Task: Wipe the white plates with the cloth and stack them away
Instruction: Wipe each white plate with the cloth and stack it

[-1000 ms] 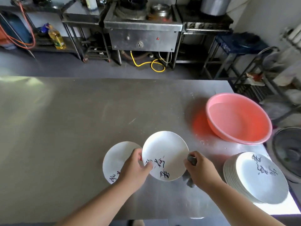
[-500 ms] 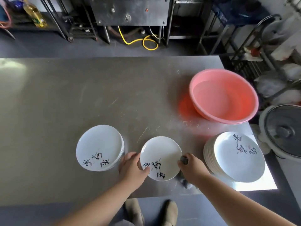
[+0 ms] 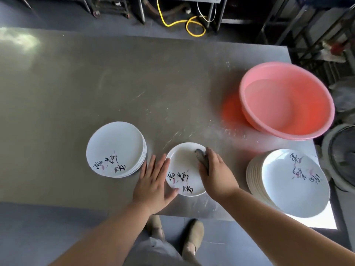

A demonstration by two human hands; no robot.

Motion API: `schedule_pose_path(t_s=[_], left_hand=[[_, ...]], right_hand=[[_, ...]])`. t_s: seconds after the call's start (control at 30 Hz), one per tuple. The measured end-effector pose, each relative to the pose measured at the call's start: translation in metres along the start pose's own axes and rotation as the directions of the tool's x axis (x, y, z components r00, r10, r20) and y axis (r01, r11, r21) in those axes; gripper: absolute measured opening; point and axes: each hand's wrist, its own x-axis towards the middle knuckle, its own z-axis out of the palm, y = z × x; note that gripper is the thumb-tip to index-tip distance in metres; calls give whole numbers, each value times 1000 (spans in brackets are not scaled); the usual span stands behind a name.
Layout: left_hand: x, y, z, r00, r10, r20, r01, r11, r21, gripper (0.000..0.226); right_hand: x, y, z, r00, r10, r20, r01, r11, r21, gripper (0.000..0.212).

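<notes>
Steel table [image 3: 96, 83]: dull grey top under both hands, scratched, with pale flecks beyond the right hand.
Left hand [image 3: 153, 181]: flat, fingers straight and close together, laid against the left rim of the plate, thumb at its near edge.
Right hand [image 3: 217, 173]: palm down over the right side of the plate, fingers bent over the cloth and pressing it onto the plate.
Plate [image 3: 182, 167]: one white plate with black brush lettering, lying flat between the two hands, close to the table's near edge.
Cloth [image 3: 201, 156]: dark grey wad on the plate's far right part, its tip showing past the right hand's fingers.
Left stack [image 3: 115, 148]: low pile of white plates just beside the left hand's outer fingers; whether they touch cannot be told.
Right stack [image 3: 294, 185]: taller pile of the same plates to the right of the right forearm and apart from it, by the table's near right corner.
Pink basin [image 3: 286, 100]: beyond the right hand and to its right, at the table's right edge, throwing an orange glow on the steel.
Pot [image 3: 342, 156]: round, grey and lidded, off the table to the right of the right stack.
Yellow hose [image 3: 182, 22]: looped on the floor past the far edge.
Near edge: it runs just under both wrists; the shoes [image 3: 194, 235] stand on the floor below it.
Open room: a broad stretch of steel runs beyond both hands to the far edge, and out to the left past the left stack.
</notes>
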Motion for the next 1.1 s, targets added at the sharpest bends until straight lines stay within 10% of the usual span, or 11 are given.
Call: schedule_pose_path(t_s=[0.27,0.47,0.73,0.93,1.1], left_hand=[[2,-3,7,999,-26,39,25,999,44,103],[3,-3,6,999,-12,40,10,999,52,103],[4,-2,7,998,-17,67,11,996,88,105],[4,-3,7,998,-8,66,2,996,84,105],[4,-2,4,998,-11,61,5,996,89,106]], right_hand=[[-25,27,45,956,-71,284,229,785,-575,95],[28,0,55,951,-102,293,251,807,-534,99],[-22,31,32,704,-289,649,663,595,-454,90],[23,30,3,875,-127,467,438,617,-653,99],[22,-7,45,861,-148,486,419,748,-515,97]])
